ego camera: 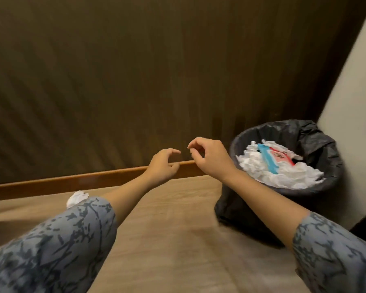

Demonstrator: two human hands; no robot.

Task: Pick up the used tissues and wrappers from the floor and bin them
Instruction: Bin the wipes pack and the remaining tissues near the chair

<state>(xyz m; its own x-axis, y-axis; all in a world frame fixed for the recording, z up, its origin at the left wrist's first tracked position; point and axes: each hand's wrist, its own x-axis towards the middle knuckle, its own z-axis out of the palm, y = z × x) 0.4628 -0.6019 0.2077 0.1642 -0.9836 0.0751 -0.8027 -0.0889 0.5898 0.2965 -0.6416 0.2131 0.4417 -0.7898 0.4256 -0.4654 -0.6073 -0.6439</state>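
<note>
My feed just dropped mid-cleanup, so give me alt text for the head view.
Both hands, left and right, are raised with loosely curled fingers and hold nothing, just left of a round black-lined bin filled with white crumpled tissues and a blue-and-red wrapper. One crumpled white tissue remains on the wooden floor by the skirting board, partly behind the left sleeve.

Just one view here, a wide-angle cam on the person's head, looking forward and down along both outstretched arms. It sits low and close to the floor (178, 240), facing the dark wall (135, 70) and skirting board (72, 182). The bin (323, 142) is near, off to the right. Edges bend a bit.
</note>
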